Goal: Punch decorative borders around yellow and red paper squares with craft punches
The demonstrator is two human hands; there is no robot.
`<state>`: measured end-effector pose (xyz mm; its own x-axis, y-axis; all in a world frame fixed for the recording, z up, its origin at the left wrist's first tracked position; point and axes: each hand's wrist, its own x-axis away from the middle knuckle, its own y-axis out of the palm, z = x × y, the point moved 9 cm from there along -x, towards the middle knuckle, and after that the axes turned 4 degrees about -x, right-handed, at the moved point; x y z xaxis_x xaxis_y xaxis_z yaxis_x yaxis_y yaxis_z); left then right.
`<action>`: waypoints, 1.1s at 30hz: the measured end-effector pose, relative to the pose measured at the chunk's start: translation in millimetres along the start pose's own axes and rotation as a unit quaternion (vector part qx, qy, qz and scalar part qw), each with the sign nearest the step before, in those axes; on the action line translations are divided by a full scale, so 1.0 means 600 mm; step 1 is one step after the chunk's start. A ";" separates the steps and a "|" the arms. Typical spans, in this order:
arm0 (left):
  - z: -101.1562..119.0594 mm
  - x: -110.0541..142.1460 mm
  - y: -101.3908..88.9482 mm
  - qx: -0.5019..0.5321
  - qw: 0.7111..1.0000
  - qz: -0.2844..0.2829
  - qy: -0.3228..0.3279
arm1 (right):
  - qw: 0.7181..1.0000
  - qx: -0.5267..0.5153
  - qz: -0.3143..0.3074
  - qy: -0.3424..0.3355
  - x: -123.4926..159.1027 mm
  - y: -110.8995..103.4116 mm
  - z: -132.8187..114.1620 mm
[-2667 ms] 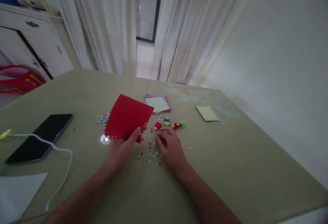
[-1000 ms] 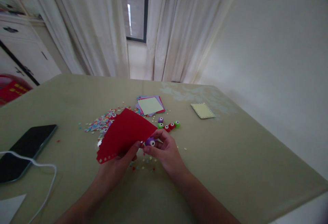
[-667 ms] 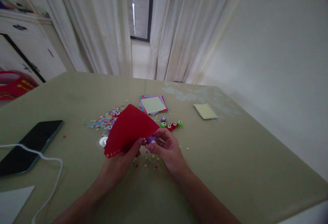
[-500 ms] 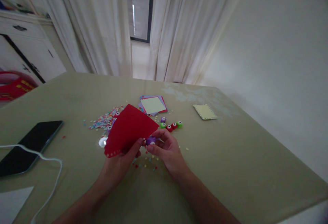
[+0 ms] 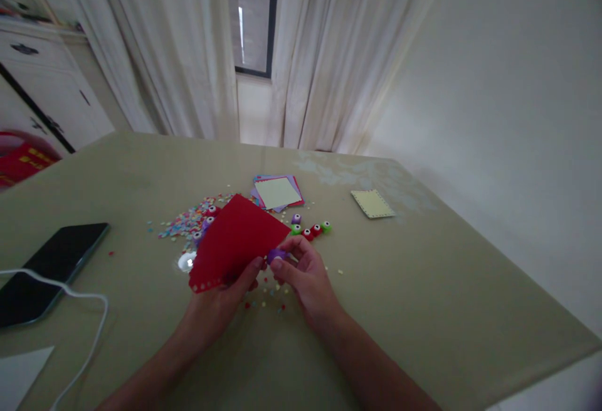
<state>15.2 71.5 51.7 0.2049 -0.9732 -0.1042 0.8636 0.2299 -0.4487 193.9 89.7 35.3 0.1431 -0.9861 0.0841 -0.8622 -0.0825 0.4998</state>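
Observation:
A sheet of red paper [image 5: 239,241] is pinched at its near right edge by my left hand [image 5: 226,292]. Small punched holes run along its lower left edge. Between the thumb and fingers of my right hand [image 5: 308,276] is a purple craft punch [image 5: 276,255], touching the sheet's near right corner. The fingers partly hide the punch. Beyond my right hand lie several small punches: red ones [image 5: 316,229], green ones [image 5: 326,227] and a purple one. More punches [image 5: 207,223] lie partly behind the red sheet. Loose confetti dots [image 5: 266,304] are scattered beneath my hands.
A confetti pile [image 5: 181,226] spreads left of the red sheet, with a shiny round piece [image 5: 186,262] nearby. Stacked paper squares [image 5: 277,193] lie farther back; a yellow note [image 5: 372,204] sits right. At left are a black phone [image 5: 56,266], a white cable [image 5: 94,296] and white paper [image 5: 21,370].
My right fingers have tilted the purple punch slightly, so its white top no longer shows. The whole view has shifted a little. Both hands keep their holds.

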 end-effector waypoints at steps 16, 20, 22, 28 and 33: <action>0.002 0.002 0.004 0.024 1.000 -0.006 0.001 | 0.999 -0.011 0.026 0.019 0.004 -0.007 0.002; 0.002 0.001 0.004 0.019 1.000 -0.004 0.010 | 1.000 0.011 0.025 -0.005 0.004 -0.007 -0.006; 0.003 0.000 0.004 0.024 1.000 -0.007 0.008 | 0.999 0.015 0.029 -0.014 0.004 -0.007 -0.010; 0.016 0.002 0.002 0.029 0.999 -0.012 0.007 | 0.999 0.023 0.030 -0.028 0.004 -0.005 -0.016; 0.016 0.002 0.000 0.022 1.000 -0.007 -0.013 | 0.999 0.015 0.022 -0.024 0.003 -0.005 -0.014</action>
<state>19.8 70.2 60.1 0.2047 -0.9759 -0.0755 0.8852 0.2175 -0.4111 201.0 89.0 40.9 0.0822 -0.9945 0.0642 -0.8811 -0.0424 0.4710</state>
